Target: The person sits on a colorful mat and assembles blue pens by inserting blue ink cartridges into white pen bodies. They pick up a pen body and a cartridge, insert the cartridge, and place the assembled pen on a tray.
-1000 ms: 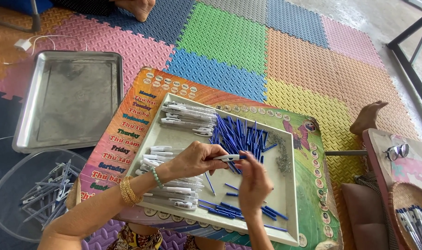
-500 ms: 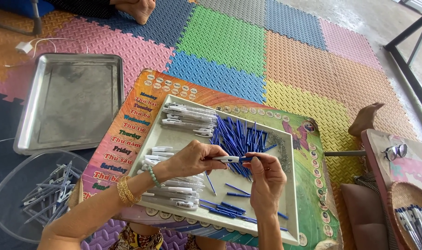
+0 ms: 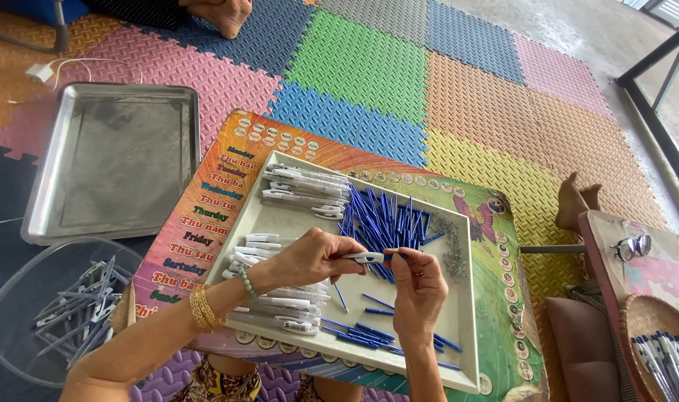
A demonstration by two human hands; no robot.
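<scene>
The white pen barrel [image 3: 365, 257] lay horizontal, long axis left to right, open end toward a blue refill [image 3: 394, 256]. The left hand [image 3: 313, 258] pinched the barrel; the right hand [image 3: 417, 286] pinched the refill. Both hovered above the white tray [image 3: 280, 223], near the blue refill pile [image 3: 384, 223].

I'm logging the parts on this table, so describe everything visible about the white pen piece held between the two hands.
The white pen piece is a slim, plastic-looking barrel lying roughly level above the white tray. The left hand pinches its left end; the right hand meets its right end, where a blue part shows. Finer detail is too small to tell.
</scene>
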